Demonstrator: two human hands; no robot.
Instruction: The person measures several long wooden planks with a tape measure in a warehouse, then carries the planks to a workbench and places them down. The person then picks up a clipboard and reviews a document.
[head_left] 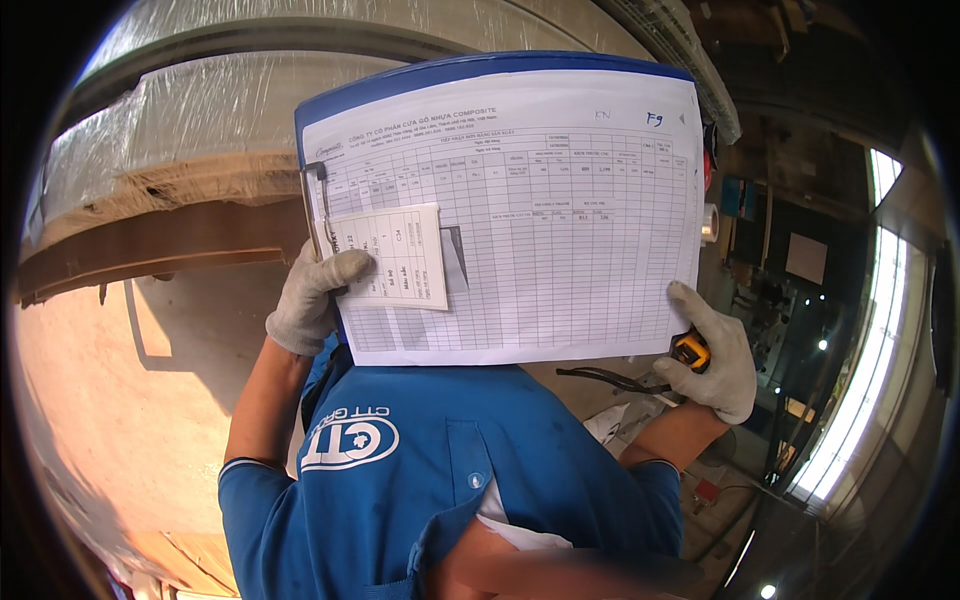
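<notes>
I hold a blue clipboard point(480, 68) up in front of me, with a white printed table form point(540, 230) on it. My left hand point(312, 298), in a grey-white work glove, grips the board's left edge, its thumb pressing a small white slip point(395, 255) onto the form. At the lower right corner, my gloved right hand point(718, 365) supports the board and also holds a yellow-and-black tape measure point(692, 350). A thin black strap point(610, 378) hangs from it. My blue shirt point(450, 480) fills the lower middle.
Large curved panels wrapped in clear plastic film point(210, 110) lie at the upper left, above a brown wooden edge point(160, 245) and a pale dusty floor point(110, 400). At the right is a dim workshop with a roll of tape point(709, 222) and bright windows point(865, 370).
</notes>
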